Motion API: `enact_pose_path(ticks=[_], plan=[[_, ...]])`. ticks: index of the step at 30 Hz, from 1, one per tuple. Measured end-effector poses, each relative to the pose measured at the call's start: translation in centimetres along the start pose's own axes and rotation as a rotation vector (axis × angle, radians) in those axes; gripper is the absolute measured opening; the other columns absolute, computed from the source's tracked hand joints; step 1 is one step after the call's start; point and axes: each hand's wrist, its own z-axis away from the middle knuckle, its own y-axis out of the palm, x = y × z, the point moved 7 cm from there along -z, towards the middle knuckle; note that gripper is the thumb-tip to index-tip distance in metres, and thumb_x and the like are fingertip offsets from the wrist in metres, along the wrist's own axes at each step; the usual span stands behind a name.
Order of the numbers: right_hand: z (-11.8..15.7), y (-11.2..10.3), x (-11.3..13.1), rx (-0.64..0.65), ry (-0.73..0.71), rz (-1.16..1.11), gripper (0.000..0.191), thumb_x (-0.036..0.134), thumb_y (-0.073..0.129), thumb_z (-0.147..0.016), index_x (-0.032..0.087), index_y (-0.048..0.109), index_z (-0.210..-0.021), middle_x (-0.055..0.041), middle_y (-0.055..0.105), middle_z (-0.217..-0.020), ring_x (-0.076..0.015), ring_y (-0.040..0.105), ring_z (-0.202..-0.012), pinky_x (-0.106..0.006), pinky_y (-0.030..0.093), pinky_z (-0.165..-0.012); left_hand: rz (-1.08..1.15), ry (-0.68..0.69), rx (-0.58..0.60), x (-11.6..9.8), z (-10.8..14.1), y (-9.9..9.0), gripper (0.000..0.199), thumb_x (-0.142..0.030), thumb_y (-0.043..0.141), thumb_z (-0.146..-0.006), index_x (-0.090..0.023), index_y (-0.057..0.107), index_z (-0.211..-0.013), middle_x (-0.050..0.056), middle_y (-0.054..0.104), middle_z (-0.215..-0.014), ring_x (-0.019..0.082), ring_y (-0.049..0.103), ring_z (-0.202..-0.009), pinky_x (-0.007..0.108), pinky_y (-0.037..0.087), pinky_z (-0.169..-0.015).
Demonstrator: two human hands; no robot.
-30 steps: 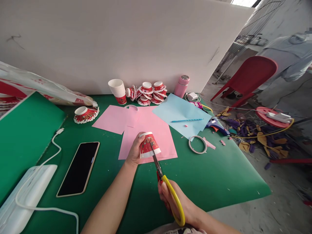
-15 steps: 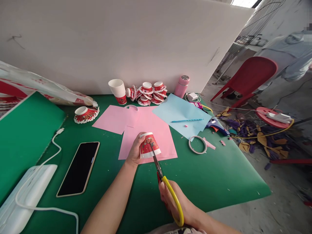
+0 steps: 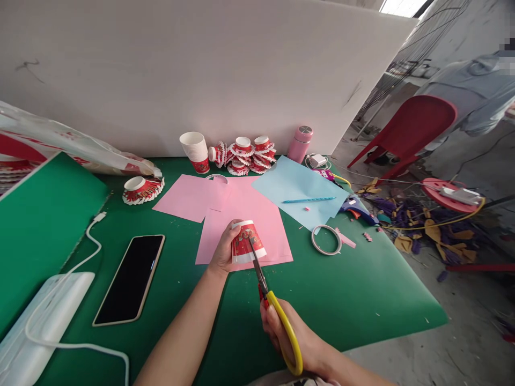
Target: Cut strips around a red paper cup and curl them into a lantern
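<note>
My left hand point(image 3: 224, 249) is closed around a red and white printed paper cup point(image 3: 243, 241), tilted on its side above the pink paper sheets point(image 3: 257, 198). In my right hand point(image 3: 287, 327) is a pair of scissors point(image 3: 285, 327) with yellow and red handles. Their blades lie against the cup's side, from its rim up into the red print; whether they are fully closed is hard to make out. Behind stand a stack of white-and-red paper cups point(image 3: 193, 147) and several cups with cut, fringed sides point(image 3: 243, 153). Another fringed cup point(image 3: 140, 190) sits at the left.
On the green table point(image 3: 341, 305) lie a phone point(image 3: 131, 279), a white power strip point(image 3: 48, 321) with cable, blue paper point(image 3: 289, 179) with a pencil point(image 3: 309, 200), a tape roll point(image 3: 326, 239), a glue gun point(image 3: 360, 209) and a pink flask point(image 3: 300, 143). A person sits beyond, on a red chair point(image 3: 422, 123).
Both hands, the cup and the scissors stay in nearly the same place, the scissors' handles shifting only slightly. The whole view has dipped by a few pixels.
</note>
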Motion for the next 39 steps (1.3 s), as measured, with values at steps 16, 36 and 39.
enact_pose_path(ticks=[16,36,39], plan=[[-0.38,0.36,-0.13,0.04,0.007,-0.028,0.057,0.076,0.026,-0.078,0.02,0.03,-0.068,0.0073,0.027,-0.054,-0.0052,0.022,-0.046,-0.021,0.018,-0.041,-0.013,0.005,-0.008,-0.06,-0.01,-0.08,0.025,-0.031,0.071,-0.065,-0.018,0.057,-0.081,0.0,0.064,-0.071,0.013,0.06,-0.063,0.025,0.048,-0.06],[-0.55,-0.22,0.51,0.028,-0.007,0.116,0.058,0.074,0.028,-0.08,0.02,0.029,-0.06,0.0064,0.025,-0.051,-0.0064,0.02,-0.049,-0.022,0.017,-0.042,-0.017,-0.017,0.069,-0.04,0.24,0.71,0.033,-0.037,0.074,-0.063,-0.018,0.057,-0.084,0.003,0.065,-0.078,0.02,0.064,-0.073,0.033,0.051,-0.066],[-0.6,-0.15,0.61,0.05,-0.012,0.105,0.057,0.074,0.03,-0.08,0.02,0.03,-0.061,0.0065,0.026,-0.05,-0.0063,0.021,-0.049,-0.022,0.017,-0.042,0.008,-0.028,0.064,0.0,0.18,0.64,0.033,-0.035,0.074,-0.063,-0.017,0.058,-0.087,0.003,0.066,-0.078,0.02,0.065,-0.073,0.035,0.051,-0.067]])
